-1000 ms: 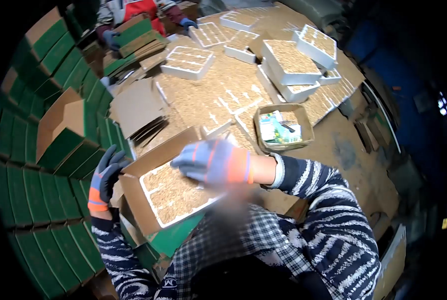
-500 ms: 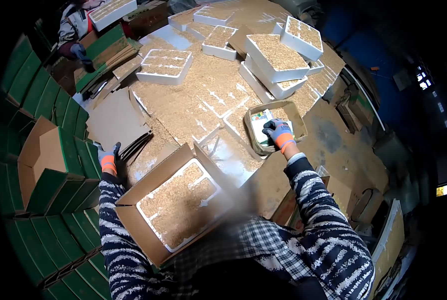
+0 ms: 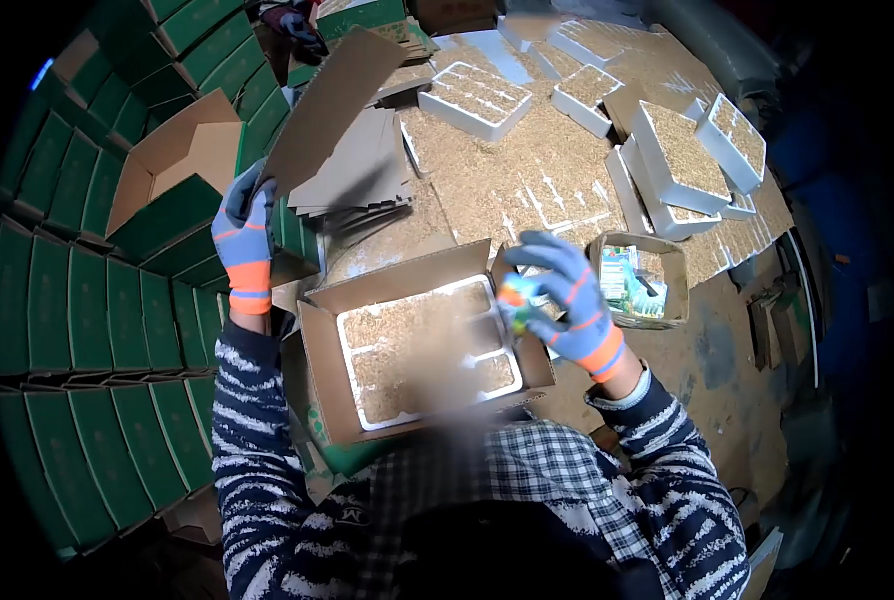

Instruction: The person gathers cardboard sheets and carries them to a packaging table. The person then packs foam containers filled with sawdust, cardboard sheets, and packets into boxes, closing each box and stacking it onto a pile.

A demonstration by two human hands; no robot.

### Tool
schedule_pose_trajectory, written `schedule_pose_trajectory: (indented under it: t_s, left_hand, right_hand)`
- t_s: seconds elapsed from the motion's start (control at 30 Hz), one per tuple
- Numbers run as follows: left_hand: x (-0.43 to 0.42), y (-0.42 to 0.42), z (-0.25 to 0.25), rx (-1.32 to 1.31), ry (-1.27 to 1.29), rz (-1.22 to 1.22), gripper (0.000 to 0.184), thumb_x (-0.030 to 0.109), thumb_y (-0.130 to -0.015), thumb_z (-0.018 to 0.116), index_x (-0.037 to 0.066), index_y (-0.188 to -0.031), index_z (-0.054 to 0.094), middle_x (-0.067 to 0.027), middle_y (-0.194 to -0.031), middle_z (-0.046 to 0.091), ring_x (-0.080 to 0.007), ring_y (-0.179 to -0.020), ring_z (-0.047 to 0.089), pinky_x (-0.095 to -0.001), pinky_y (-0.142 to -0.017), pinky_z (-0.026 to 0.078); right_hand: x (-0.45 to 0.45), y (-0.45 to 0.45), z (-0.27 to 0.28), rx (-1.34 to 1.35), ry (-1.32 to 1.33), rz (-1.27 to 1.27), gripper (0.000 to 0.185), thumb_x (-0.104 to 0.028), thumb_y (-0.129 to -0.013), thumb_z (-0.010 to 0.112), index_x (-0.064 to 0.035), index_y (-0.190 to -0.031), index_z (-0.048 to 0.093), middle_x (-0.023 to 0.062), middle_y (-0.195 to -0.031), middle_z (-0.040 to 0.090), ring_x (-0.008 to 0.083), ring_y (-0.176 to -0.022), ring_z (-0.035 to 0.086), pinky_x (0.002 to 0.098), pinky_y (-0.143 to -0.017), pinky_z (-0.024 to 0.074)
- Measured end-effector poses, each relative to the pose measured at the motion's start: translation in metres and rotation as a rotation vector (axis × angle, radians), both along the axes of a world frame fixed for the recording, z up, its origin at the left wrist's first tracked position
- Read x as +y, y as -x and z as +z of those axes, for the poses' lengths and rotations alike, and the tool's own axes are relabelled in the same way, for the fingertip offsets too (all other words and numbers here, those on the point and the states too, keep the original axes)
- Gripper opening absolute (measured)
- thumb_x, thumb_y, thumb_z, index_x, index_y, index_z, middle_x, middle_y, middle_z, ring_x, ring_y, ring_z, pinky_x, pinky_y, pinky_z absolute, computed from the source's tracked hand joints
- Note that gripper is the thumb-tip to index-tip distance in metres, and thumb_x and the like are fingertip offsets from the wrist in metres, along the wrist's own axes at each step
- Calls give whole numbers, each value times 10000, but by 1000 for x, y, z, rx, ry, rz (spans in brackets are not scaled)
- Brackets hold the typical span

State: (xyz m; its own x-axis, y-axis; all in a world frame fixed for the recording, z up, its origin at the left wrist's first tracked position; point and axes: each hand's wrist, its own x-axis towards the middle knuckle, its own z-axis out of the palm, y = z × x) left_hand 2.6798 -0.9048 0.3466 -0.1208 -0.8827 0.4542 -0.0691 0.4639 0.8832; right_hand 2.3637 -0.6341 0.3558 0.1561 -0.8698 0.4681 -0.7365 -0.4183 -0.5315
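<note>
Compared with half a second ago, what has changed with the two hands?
The left hand now holds up a cardboard sheet. The right hand has left the basket and moved toward the open carton, holding a colourful packet. The white tray stays in the carton; other packets remain in the basket.

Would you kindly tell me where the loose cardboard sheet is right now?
In the head view, the cardboard sheet is at upper left, held up in the left hand, appearing between the open green box and the cardboard stack.
</note>
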Motion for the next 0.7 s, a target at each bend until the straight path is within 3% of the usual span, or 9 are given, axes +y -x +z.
schedule_pose_trajectory:
  t_s: [0.07, 0.13, 0.2, 0.3, 0.43, 0.53, 0.6, 0.67, 0.7]
  left_hand:
    - [66, -12, 39, -167, 258, -140, 267, -19, -902, 583, -23, -1156, 668, -136, -1194, 625, -214, -1067, 622, -314, -935, 510]
    - [123, -18, 52, -336, 560, -248, 337, -59, -752, 627, 42, -1066, 696, -151, -1056, 618, -279, -957, 635, -372, -858, 540]
    - [170, -19, 54, -752, 705, -333, 358, 41, -662, 704, 167, -995, 743, -35, -936, 639, -272, -869, 623, -379, -748, 520]
    - [207, -28, 26, -1133, 467, -625, 325, 58, -728, 699, 147, -1039, 734, -50, -933, 663, -272, -865, 641, -370, -755, 516]
    - [230, -40, -9, -1342, 64, -757, 272, 103, -841, 673, 109, -1110, 718, -86, -1029, 684, -312, -951, 639, -385, -856, 517]
    - [224, -41, 12, -852, 32, -818, 315, 76, -901, 610, 72, -1207, 683, -122, -1168, 677, -325, -1073, 629, -395, -949, 498]
    - [228, -65, 35, -506, -230, -385, 465, 82, -925, 577, 22, -1386, 556, -151, -1399, 586, -286, -1343, 513, -396, -1143, 376]
    - [218, -97, -4, -26, -367, -71, 585, 43, -914, 576, -3, -1482, 440, -181, -1449, 530, -256, -1369, 481, -381, -1145, 372]
    - [215, -109, -29, -5, -539, -106, 656, 111, -937, 604, -16, -1527, 349, -186, -1482, 492, -255, -1394, 455, -374, -1152, 367]
  right_hand:
    - [-5, -21, -8, 197, -27, 108, 482, -164, -780, 751, -107, -1241, 620, 143, -1444, 501, 390, -1363, 436, 503, -1129, 349]
    - [7, -8, -21, -3, 94, -161, 436, -122, -845, 708, -103, -1269, 614, 170, -1446, 499, 379, -1367, 440, 476, -1135, 358]
    - [14, 10, -15, -211, 146, -353, 406, -34, -879, 635, -78, -1282, 614, 174, -1439, 506, 351, -1354, 465, 439, -1128, 372]
    - [24, 12, -14, -387, 307, -491, 400, 34, -886, 572, -43, -1276, 618, 177, -1411, 531, 323, -1329, 493, 418, -1121, 379]
    - [32, -5, 1, -40, 186, -25, 530, 34, -798, 603, -86, -1314, 630, 138, -1445, 516, 387, -1385, 415, 467, -1145, 348]
    - [38, 0, -7, -170, 103, -53, 610, 60, -788, 551, -81, -1381, 573, 157, -1504, 452, 392, -1422, 376, 472, -1179, 302]
    - [42, 26, -37, -415, -1, -27, 770, 47, -804, 562, -40, -1540, 354, 180, -1597, 327, 312, -1509, 259, 418, -1211, 249]
    - [42, 27, -68, -664, -237, 77, 862, -5, -840, 618, -28, -1590, 194, 164, -1640, 242, 273, -1521, 225, 408, -1217, 233]
    - [41, 25, -93, -782, -427, 140, 938, -84, -856, 692, -27, -1599, 123, 162, -1654, 194, 261, -1524, 203, 404, -1220, 225]
